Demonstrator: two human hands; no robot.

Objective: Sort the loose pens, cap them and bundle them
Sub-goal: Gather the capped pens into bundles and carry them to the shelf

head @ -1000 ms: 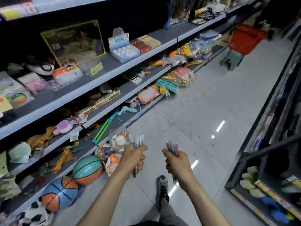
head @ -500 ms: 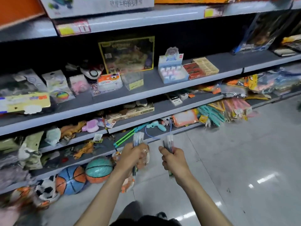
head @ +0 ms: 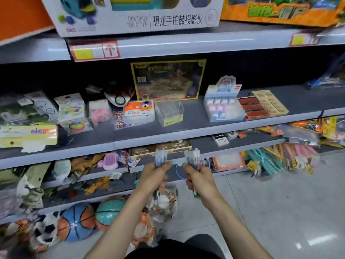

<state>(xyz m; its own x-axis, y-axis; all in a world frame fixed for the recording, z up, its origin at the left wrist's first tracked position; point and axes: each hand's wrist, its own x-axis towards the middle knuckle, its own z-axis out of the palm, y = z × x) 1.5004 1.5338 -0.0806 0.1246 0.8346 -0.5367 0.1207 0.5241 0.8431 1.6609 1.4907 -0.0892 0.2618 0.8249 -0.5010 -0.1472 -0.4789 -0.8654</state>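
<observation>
While raised before the shelf's (head: 242, 126) front edge, left hand (head: 155, 176) gripped one pen bunch (head: 161, 157), fingers curled round it; right hand (head: 199, 178) gripped second pen bunch (head: 193, 157) likewise. Sorting looked done, caps seemingly on; bundling remained.

Two hands (head: 155, 177) (head: 200, 181) — two pen bunches (head: 161, 158) (head: 193, 157), one clear box (head: 170, 111).

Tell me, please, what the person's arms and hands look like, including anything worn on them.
Both forearms are bare to the picture's bottom edge; no sleeves show. The left hand and right hand wear no gloves, and no watch, bracelet or ring is visible.
</observation>
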